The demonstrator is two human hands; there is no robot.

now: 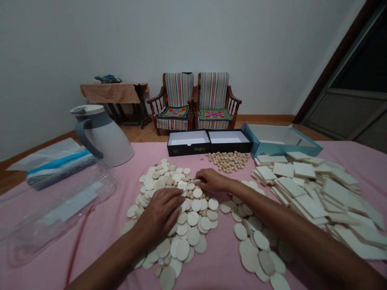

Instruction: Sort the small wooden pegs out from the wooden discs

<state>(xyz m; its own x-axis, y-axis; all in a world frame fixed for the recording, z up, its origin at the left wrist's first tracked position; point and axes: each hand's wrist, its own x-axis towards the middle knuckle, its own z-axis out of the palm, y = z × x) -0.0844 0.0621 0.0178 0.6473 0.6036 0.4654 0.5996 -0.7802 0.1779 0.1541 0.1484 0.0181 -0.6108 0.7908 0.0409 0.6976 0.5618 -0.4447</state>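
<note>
Flanking the discs (192,218) are jug (113,141) and tiles (313,203); left hand (163,208), right hand (211,180): hold unclear.

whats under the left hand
The left hand is over a heap of pale round discs, which show beyond its fingertips and beside its thumb. Whatever lies directly beneath the palm and fingers is covered.

Part of the main disc pile (192,218) is concealed by the left hand (161,209). The grasp of the right hand (210,180) cannot be determined. The second disc pile (249,255) is partly covered by the right forearm (287,229). The tiles (311,205) are cropped at the right edge. Print (199,148) on the left black box (181,150) is illegible.
</note>
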